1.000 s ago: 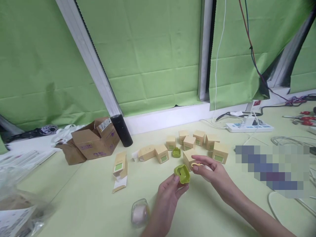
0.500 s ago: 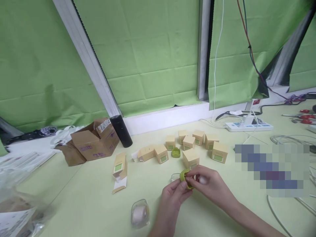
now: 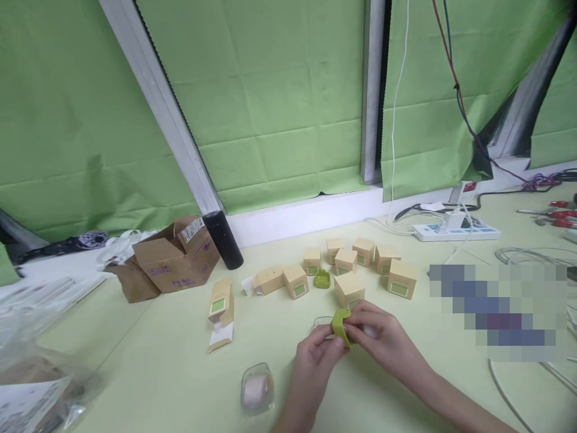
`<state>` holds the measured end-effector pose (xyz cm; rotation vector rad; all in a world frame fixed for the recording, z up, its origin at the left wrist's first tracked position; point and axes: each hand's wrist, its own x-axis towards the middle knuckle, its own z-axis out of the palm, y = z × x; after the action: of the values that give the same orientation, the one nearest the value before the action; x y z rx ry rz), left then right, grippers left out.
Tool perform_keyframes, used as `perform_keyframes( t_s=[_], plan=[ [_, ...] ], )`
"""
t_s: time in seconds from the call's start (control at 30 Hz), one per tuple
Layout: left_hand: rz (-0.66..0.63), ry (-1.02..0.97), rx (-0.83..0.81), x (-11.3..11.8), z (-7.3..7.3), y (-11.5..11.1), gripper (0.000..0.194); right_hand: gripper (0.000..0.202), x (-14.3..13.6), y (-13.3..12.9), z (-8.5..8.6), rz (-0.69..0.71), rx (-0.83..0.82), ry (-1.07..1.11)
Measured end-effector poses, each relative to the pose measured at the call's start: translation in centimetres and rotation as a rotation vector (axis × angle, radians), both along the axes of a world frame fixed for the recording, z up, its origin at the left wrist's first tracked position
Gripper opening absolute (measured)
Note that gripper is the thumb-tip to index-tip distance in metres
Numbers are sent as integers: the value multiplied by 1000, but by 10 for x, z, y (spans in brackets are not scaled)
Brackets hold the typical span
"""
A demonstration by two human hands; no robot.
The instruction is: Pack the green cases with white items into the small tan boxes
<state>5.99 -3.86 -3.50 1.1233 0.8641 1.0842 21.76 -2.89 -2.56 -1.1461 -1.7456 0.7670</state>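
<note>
My left hand (image 3: 318,358) and my right hand (image 3: 378,331) meet over the table, both gripping a small olive-green plastic piece (image 3: 341,328) with rounded corners. Fingertips from each side pinch its edges, and part of it is covered by them. Something pale and rounded (image 3: 370,331) shows beneath my right hand; I cannot tell whether it is held. Just behind my left fingers, a clear plastic shell (image 3: 321,322) is partly hidden. Another clear case (image 3: 256,390) with a pale pink roll inside lies left of my left wrist. A similar green piece (image 3: 322,278) rests farther back.
Several small tan boxes (image 3: 401,278) stand behind my hands. Opened tan cartons (image 3: 220,304) lie to the left. A brown cardboard box (image 3: 175,264) and a black cylinder (image 3: 223,239) are farther back. To the right are a power strip (image 3: 455,231) and loose cables.
The green piece has turned between my fingers, so more of its outer side faces me. Both hands stay in nearly the same place, still gripping it.
</note>
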Motion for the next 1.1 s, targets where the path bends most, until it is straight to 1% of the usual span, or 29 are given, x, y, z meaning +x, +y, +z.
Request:
perform_keyframes(
  t_s=[0.07, 0.13, 0.23, 0.3, 0.4, 0.5, 0.63, 0.7, 0.83, 1.0, 1.1],
  plan=[
    [-7, -30, -57, -1, 2, 0, 33, 21, 2, 1, 4, 52, -34, 17],
    [35, -53, -111, 0, 2, 1, 34, 19, 4, 4, 6, 80, -76, -9],
    [114, -57, -149, 2, -1, 1, 35, 14, 7, 8, 5, 8, -147, -43],
    [141, -51, -157, 4, -3, 1, 35, 13, 8, 10, 2, -20, -148, -28],
    [158, -42, -145, 5, -5, -1, 30, 14, 9, 12, -1, 24, -95, 15],
    [163, -29, -119, 5, -4, 0, 26, 14, 10, 12, 0, 84, -87, 27],
    [134, -41, -99, 2, -2, 2, 31, 17, 10, 11, 6, 185, -97, 37],
    [93, -42, -107, 0, -2, 4, 35, 17, 10, 10, 7, 159, -108, 26],
    [36, -27, -119, -2, -7, 7, 37, 14, 6, 9, 2, 7, -129, -5],
    [92, -24, -109, 2, -18, 8, 37, 16, 2, 5, -3, 3, -39, -37],
    [94, -43, -98, 3, -19, 7, 34, 17, 2, 3, -3, 10, 22, -82]
  ],
)
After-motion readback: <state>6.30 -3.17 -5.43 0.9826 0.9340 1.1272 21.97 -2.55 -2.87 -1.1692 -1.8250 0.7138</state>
